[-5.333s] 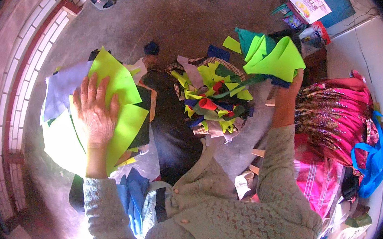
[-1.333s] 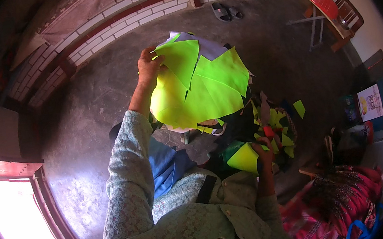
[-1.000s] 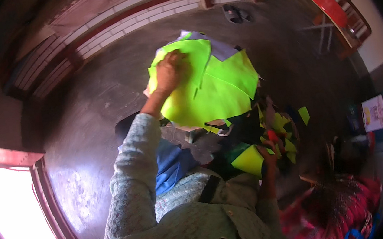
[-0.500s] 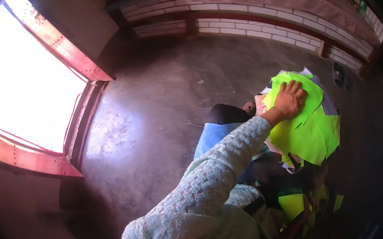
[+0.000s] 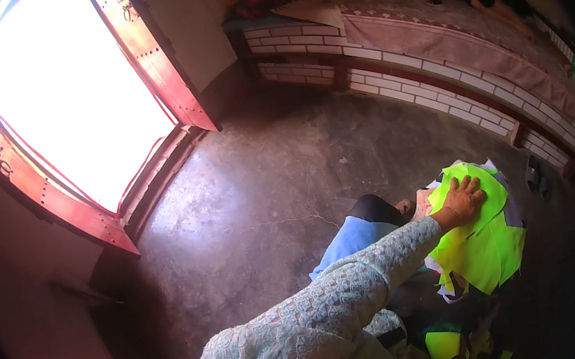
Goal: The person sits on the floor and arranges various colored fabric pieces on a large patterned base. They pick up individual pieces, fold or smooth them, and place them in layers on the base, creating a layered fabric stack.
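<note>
My left arm, in a pale lace-patterned sleeve, reaches across to the right. At its end my left hand (image 5: pixel 467 200) lies flat with fingers spread on a stack of bright yellow-green fabric pieces (image 5: pixel 497 255). Grey and white pieces stick out from under the stack's edges. Another yellow-green piece (image 5: pixel 444 347) shows low down, in deep shade. I cannot make out my right hand in the dark there. Blue cloth (image 5: pixel 352 241) covers part of a leg beside the stack, with dark fabric further along it.
An open doorway with reddish wooden door leaves (image 5: pixel 164 73) glares at the left. A white-brick platform (image 5: pixel 425 91) with a cloth cover (image 5: pixel 456 49) runs along the back. Dark shoes (image 5: pixel 532 175) stand on the concrete floor (image 5: pixel 280 173) at the right.
The view has shifted, so the room, my arm and the stack sit lower and further right. My left hand stays flat on the fabric.
</note>
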